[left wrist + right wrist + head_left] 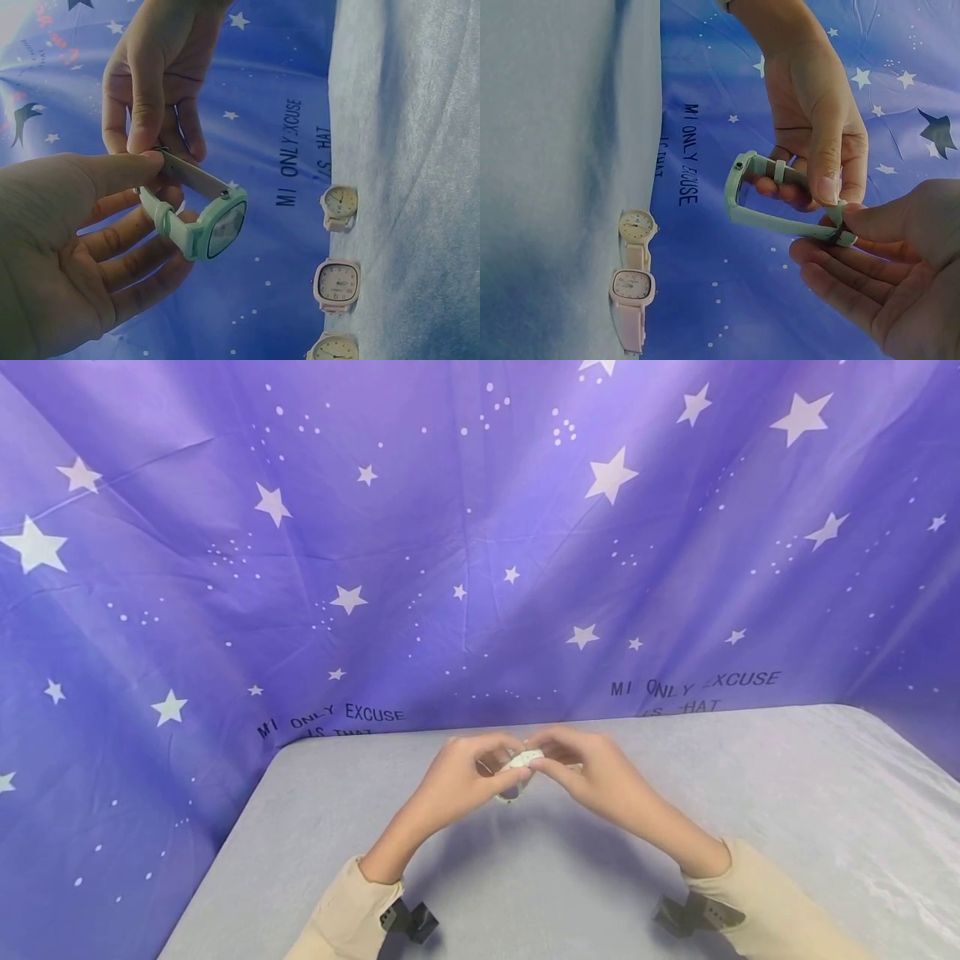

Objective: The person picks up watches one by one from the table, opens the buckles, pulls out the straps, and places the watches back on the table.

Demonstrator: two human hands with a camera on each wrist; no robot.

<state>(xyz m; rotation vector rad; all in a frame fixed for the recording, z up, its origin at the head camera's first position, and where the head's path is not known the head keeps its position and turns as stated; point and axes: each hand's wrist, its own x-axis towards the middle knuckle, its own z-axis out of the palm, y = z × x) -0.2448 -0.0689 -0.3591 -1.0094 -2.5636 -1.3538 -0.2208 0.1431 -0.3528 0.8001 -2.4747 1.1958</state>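
Observation:
A mint green wristwatch (pixel 223 225) with a squarish case hangs between both hands, raised over the table. Its strap is bent round into a loop, with the two ends meeting at the fingers. My left hand (pixel 457 781) pinches one strap end between thumb and fingers. The right hand (pixel 603 772) pinches the other end, near the buckle, its thumb right beside the left thumb. In the right wrist view the case (pixel 733 201) faces away from the hands. Fingers partly hide the buckle, and the head view shows little of the watch.
A grey cloth-covered table (pixel 750 793) lies below the hands. Behind it hangs a purple curtain (pixel 465 527) with white stars. The left wrist view shows a round cream watch (pixel 340 206), a pink square watch (pixel 336 286) and another cream watch (pixel 335 349) on the table.

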